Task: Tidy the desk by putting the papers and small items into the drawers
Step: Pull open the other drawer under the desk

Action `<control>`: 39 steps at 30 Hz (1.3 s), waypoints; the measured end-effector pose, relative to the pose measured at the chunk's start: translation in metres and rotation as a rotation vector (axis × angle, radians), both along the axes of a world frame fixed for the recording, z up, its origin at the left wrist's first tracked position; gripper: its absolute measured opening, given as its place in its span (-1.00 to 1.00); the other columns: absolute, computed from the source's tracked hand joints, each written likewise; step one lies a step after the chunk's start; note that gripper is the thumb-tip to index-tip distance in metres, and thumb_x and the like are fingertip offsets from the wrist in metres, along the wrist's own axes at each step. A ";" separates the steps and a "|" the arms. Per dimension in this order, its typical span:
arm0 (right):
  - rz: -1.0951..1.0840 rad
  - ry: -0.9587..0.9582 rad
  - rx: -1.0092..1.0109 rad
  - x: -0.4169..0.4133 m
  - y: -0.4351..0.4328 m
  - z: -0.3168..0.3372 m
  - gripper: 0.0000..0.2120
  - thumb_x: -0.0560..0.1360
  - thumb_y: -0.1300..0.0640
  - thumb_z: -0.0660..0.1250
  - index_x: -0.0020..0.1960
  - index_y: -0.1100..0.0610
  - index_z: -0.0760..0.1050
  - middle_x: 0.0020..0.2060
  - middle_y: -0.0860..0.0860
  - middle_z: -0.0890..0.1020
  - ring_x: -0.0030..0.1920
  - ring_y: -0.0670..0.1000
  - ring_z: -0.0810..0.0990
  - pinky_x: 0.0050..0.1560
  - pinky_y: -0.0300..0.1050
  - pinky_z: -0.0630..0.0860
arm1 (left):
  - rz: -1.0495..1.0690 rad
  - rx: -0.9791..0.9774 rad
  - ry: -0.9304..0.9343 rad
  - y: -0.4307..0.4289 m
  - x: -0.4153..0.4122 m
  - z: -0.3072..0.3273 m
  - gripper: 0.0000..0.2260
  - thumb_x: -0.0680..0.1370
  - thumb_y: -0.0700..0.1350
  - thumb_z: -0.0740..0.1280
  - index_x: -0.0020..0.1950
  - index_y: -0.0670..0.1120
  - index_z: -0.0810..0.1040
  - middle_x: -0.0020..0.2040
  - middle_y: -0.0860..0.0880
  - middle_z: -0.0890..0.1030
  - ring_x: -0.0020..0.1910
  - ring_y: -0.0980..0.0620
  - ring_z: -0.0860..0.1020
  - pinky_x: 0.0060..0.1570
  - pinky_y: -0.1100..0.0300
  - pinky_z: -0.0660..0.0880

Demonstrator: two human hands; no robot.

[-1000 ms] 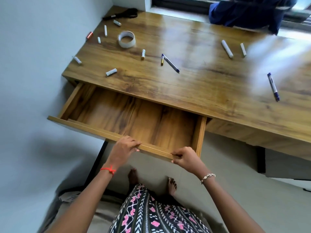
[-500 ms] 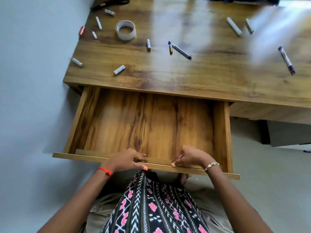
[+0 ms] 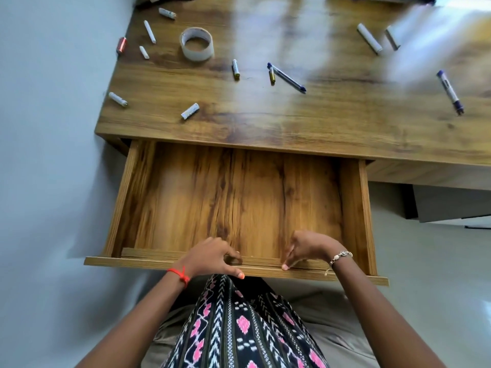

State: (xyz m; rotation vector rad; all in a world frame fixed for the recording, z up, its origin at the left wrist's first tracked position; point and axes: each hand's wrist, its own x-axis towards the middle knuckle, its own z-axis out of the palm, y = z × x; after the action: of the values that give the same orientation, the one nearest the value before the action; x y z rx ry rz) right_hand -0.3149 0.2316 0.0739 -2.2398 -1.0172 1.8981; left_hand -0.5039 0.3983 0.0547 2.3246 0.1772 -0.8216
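A wooden drawer (image 3: 127, 192) stands pulled far out from under the desk (image 3: 318, 120), and nothing lies inside it. My left hand (image 3: 210, 257) grips its front panel near the middle, fingers curled over the edge. My right hand (image 3: 308, 247) holds the same panel just to the right, thumb on the front lip. On the desk lie a tape roll (image 3: 197, 44), several small batteries such as one (image 3: 190, 111) near the front edge, a blue pen (image 3: 287, 78) and a marker (image 3: 449, 91) at the right.
A grey wall (image 3: 53, 128) runs close along the desk's left side. White chalk-like sticks (image 3: 369, 38) lie at the back right. A grey cabinet (image 3: 451, 203) sits under the desk to the right. My patterned clothing fills the bottom of the view.
The drawer has slid further out toward me. Both hands have stayed on its front panel and moved closer together, and my view now looks more straight down.
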 end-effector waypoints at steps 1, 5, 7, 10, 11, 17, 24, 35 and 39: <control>0.020 0.010 0.002 0.000 0.002 0.001 -0.74 0.37 0.05 0.46 0.02 0.11 0.62 0.00 -0.01 0.67 0.01 -0.01 0.61 -0.04 -0.17 0.53 | 0.017 -0.015 0.000 0.000 0.000 -0.001 -0.13 0.21 0.50 0.05 0.29 -0.04 0.50 -0.27 0.08 0.54 -0.41 0.28 0.30 -0.37 0.50 0.24; 0.075 0.006 0.013 0.000 0.003 0.002 -0.75 0.36 0.02 0.46 0.01 0.06 0.63 -0.04 -0.04 0.68 -0.01 0.05 0.62 -0.16 -0.19 0.52 | 0.040 -0.021 -0.007 0.001 -0.001 -0.004 0.01 0.13 0.60 -0.05 0.31 -0.04 0.47 -0.30 -0.02 0.53 -0.38 0.12 0.37 -0.43 0.46 0.25; 0.091 -0.008 0.018 0.001 0.002 0.000 -0.76 0.36 0.01 0.47 0.00 0.06 0.64 -0.03 -0.03 0.68 0.02 0.04 0.62 0.03 -0.06 0.56 | 0.044 0.012 0.003 0.000 0.000 -0.004 -0.10 0.22 0.55 0.07 0.32 -0.03 0.47 -0.29 -0.02 0.55 -0.35 0.11 0.39 -0.42 0.46 0.21; 0.075 -0.012 0.021 0.001 -0.001 -0.003 -0.73 0.35 0.00 0.47 -0.01 0.11 0.64 -0.02 0.01 0.68 0.04 0.05 0.62 0.11 0.01 0.54 | 0.081 0.019 -0.004 -0.002 -0.002 -0.007 -0.12 0.22 0.57 0.10 0.30 -0.01 0.49 -0.23 -0.09 0.64 -0.34 0.09 0.42 -0.39 0.43 0.19; 0.070 -0.017 0.022 0.001 -0.001 -0.004 -0.71 0.36 0.00 0.47 0.01 0.13 0.64 0.00 0.03 0.67 0.05 0.04 0.61 0.11 -0.01 0.53 | 0.095 0.021 -0.009 -0.003 -0.002 -0.009 -0.07 0.16 0.60 0.06 0.29 0.00 0.49 -0.21 -0.10 0.65 -0.33 0.07 0.44 -0.38 0.40 0.22; 0.063 -0.021 0.032 -0.003 -0.004 -0.006 -0.68 0.38 0.02 0.45 0.03 0.20 0.60 0.01 0.05 0.67 -0.01 -0.02 0.60 -0.02 -0.18 0.49 | 0.138 0.074 -0.010 -0.006 -0.005 -0.010 -0.23 0.25 0.50 0.22 0.27 0.02 0.51 -0.42 -0.02 0.41 -0.49 0.09 0.25 -0.46 0.32 0.13; 0.125 0.010 0.014 -0.010 -0.011 -0.011 -0.76 0.34 0.00 0.48 -0.12 0.15 0.60 -0.11 0.01 0.67 -0.07 0.08 0.65 -0.04 -0.06 0.60 | 0.124 0.021 0.045 -0.015 -0.010 -0.001 -0.40 0.38 0.29 0.35 0.30 -0.03 0.48 -0.50 0.05 0.21 -0.52 0.13 0.17 -0.46 0.41 0.22; 0.182 0.083 -0.001 -0.022 -0.012 -0.014 -0.71 0.38 0.06 0.45 0.03 0.20 0.58 -0.01 0.04 0.65 -0.32 -0.13 0.49 -0.39 -0.32 0.40 | 0.125 0.001 0.121 -0.032 -0.023 0.007 -0.33 0.37 0.28 0.38 0.36 -0.05 0.42 -0.09 0.05 0.62 -0.11 0.13 0.51 -0.09 0.41 0.32; 0.178 0.044 0.108 -0.015 0.000 -0.010 -0.69 0.43 0.07 0.41 0.11 0.21 0.58 0.08 0.07 0.65 0.00 -0.04 0.61 0.00 -0.18 0.53 | 0.169 -0.092 0.179 -0.025 -0.015 0.004 -0.31 0.35 0.31 0.32 0.34 -0.08 0.45 0.06 0.01 0.58 0.02 0.07 0.55 0.01 0.22 0.47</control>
State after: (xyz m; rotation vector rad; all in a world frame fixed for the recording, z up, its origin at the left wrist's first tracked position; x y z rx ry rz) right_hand -0.3299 0.2318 0.0640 -2.1034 -1.3188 1.8958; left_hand -0.5192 0.3733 0.0584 2.1169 0.3995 -0.9307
